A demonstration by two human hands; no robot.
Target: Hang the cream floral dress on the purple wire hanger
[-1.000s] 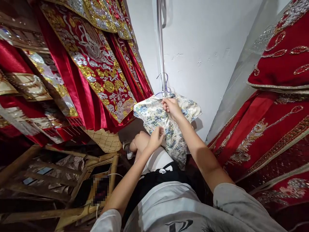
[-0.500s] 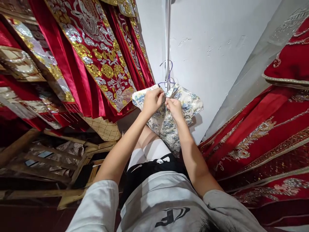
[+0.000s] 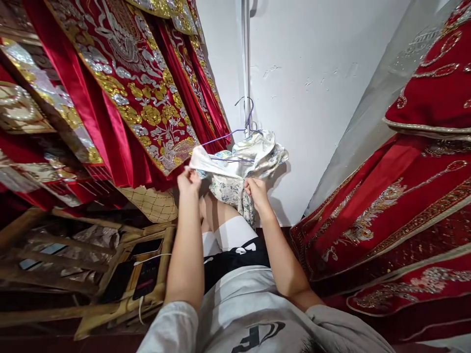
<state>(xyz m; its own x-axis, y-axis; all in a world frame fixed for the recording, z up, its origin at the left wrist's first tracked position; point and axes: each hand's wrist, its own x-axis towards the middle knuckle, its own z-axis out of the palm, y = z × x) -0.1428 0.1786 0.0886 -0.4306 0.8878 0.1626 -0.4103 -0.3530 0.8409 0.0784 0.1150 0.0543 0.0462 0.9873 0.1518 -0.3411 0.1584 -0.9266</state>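
A white garment with a blue floral print [image 3: 226,189] hangs on a purple wire hanger [image 3: 222,136] in front of the wall. Its left side is pulled off the hanger's left arm, which shows bare above the cloth. My left hand [image 3: 189,180] pinches the cloth at the left edge and stretches it outward. At the middle of the front, my right hand [image 3: 256,191] is closed on the garment's opening edge. The right shoulder of the garment still sits over the hanger, whose right end is hidden under the cloth.
A white metal pole [image 3: 246,63] carries the hanger. Red embroidered garments [image 3: 147,98] hang close on the left, and a red beaded dress [image 3: 360,220] on the right. Phones and a white cable lie on a bamboo chair [image 3: 125,274] at lower left.
My left hand has moved left and down, drawing the garment's left side off the hanger. The front is now spread apart. My right hand has moved slightly down, still gripping cloth.
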